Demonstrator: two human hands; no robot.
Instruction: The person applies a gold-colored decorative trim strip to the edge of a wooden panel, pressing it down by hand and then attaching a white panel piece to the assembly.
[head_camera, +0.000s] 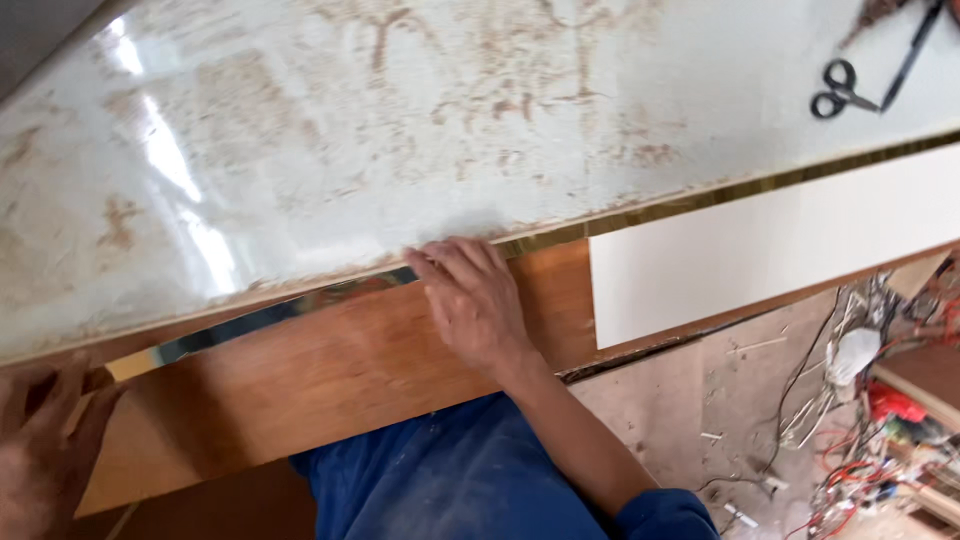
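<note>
A: Start at the left. What do you see there?

B: The left hand (45, 450) sits in the bottom corner, fingers spread and flat against the near end of the wooden board (330, 370). It grips nothing; it just presses on the wood beside the mirror strip (250, 315).

A: And the strip itself?

B: A narrow, shiny band running along the lower edge of the big glossy white panel (400, 130), which is smeared with brown stains. The strip lies between that panel and the reddish-brown board, slanting up toward the right, where it looks gold-coloured.

A: The other hand?

B: The right hand (475, 300) is near the middle. Its fingers are stretched out, slightly curled at the tips, resting on the strip right at the panel's edge. Palm lies on the board. Not closed round anything.

A: Further right?

B: A plain white sheet (780, 240) lies over the board, just below the strip. Black-handled scissors (845, 90) lie on the panel in the top corner, well apart from both hands. Beneath, a dusty floor (680, 400) and a tangle of wires (870, 440).

A: And below the board?

B: Blue clothing (450, 480) of the person.
</note>
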